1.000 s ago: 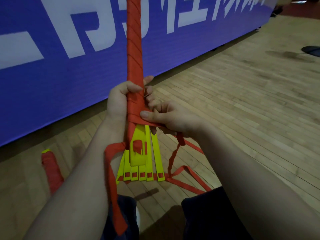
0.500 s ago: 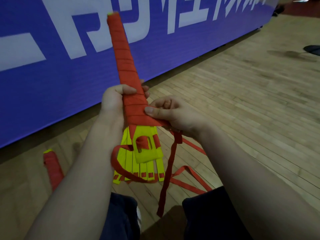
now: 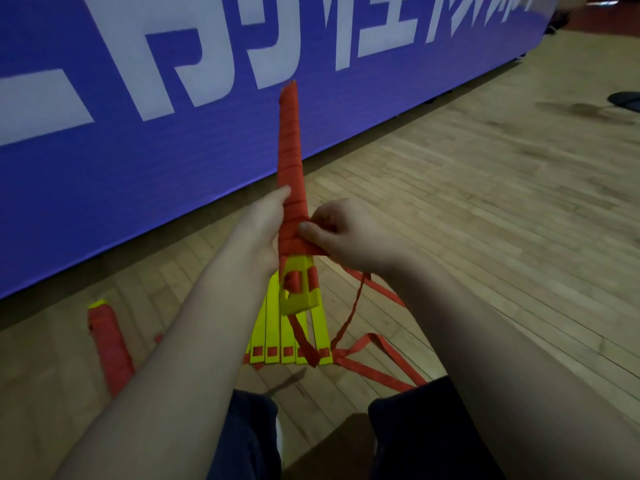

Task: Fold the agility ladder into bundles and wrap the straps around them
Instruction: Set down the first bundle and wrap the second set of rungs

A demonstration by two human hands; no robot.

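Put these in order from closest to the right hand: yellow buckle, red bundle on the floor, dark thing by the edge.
1. Yellow buckle, just below the right hand.
2. Red bundle on the floor, off to the left.
3. Dark thing, far away at the right edge.

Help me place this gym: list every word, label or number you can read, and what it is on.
Blue banner: large white characters, cropped by the frame's top edge; none reads whole, so nothing to quote.
Held bundle, its red strap and yellow rungs: no print visible.
Second bundle on the floor: no print visible, blurred.
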